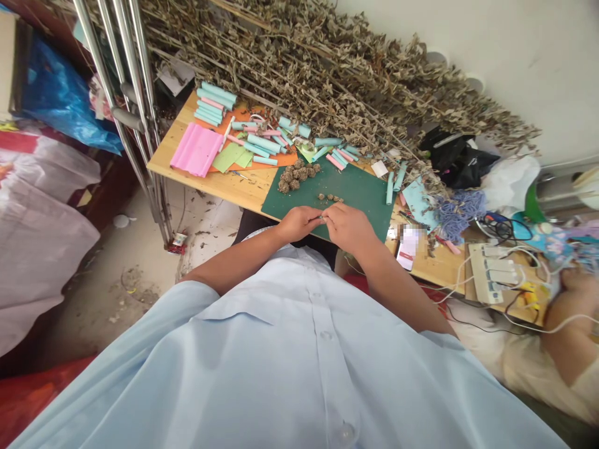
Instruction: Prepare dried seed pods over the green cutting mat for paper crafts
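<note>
Shirt [276, 374], left hand [298, 224], right hand [347, 226], grip around something tiny [322, 217], at bare-edged green mat [367, 187]

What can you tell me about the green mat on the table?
The mat is dark green, flat and thin-looking; its exact material can't be told. It lies on the wooden table. Rough brown clumps sit toward its left end, with smaller pieces nearer its middle. Pink and pale-blue rolls lie at its far edge. The left grip and right grip hide parts of its near edge.
</note>
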Demonstrator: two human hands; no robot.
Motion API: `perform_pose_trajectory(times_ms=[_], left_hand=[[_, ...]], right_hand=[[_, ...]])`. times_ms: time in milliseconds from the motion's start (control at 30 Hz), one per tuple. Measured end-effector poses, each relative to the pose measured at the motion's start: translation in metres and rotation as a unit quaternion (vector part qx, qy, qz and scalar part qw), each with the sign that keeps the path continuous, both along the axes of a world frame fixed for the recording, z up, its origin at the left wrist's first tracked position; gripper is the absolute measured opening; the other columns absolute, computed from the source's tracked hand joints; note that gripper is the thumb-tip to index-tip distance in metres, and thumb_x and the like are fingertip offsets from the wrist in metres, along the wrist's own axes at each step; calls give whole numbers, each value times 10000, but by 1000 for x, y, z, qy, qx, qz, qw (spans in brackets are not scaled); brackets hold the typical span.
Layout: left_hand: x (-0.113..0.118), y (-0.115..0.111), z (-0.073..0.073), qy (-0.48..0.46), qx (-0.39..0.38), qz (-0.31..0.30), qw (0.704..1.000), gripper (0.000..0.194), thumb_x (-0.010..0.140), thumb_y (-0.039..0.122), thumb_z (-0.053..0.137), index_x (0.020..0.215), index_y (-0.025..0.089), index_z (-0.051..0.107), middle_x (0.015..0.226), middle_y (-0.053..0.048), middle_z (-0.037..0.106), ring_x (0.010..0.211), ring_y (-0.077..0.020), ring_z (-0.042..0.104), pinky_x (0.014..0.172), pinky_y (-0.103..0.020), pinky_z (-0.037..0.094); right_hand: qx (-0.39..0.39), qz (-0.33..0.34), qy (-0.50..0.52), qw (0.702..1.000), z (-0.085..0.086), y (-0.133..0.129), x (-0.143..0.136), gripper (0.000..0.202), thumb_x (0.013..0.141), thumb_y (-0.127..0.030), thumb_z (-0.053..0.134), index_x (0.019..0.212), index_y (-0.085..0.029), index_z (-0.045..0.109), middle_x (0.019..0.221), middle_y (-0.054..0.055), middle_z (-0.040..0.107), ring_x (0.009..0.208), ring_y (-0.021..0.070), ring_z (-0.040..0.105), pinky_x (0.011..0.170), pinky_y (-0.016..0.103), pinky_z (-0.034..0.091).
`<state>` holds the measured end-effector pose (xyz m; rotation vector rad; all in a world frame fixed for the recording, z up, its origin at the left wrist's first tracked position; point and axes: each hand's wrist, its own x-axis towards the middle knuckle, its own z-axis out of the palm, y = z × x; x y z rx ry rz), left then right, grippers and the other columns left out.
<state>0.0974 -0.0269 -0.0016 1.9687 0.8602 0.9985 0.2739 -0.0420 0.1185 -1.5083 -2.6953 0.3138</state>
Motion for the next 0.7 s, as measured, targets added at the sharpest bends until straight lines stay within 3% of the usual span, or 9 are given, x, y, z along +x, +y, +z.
perform_pose_trajectory(times_ms=[133,267,500,700], left_hand=[[0,0,1,-5,3,5,1000,518,1087,559,460,1038,157,783,897,-75,764,851,-181,694,812,-275,514],[0,-1,2,-10,3,5,1000,554,1086,588,441,1077,157,788,912,-81,771,864,-183,701,817,-273,512],[0,-1,4,-4,-2,4,1000,548,1079,594,458,1045,163,794,923,-76,779,866,-184,702,819,-275,513],[0,-1,3,-2,-10,7,1000,465,1078,532,506,1076,170,799,951,-74,789,903,-188,719,845,-272,525]], right_hand=[[-9,-31,15,999,1,4,-3,172,980,-205,535,1050,-191,692,1031,120,762,957,287,680,817,372,471],[-20,-56,36,998,2,7,-1,98,957,-220,597,955,-219,695,949,92,765,907,283,680,811,375,473],[-29,-14,65,997,0,7,6,161,989,-212,559,946,-227,714,1007,90,767,991,266,682,891,375,501],[-27,4,32,999,2,7,6,199,979,-178,507,954,-204,702,1013,115,756,984,270,674,874,372,492]])
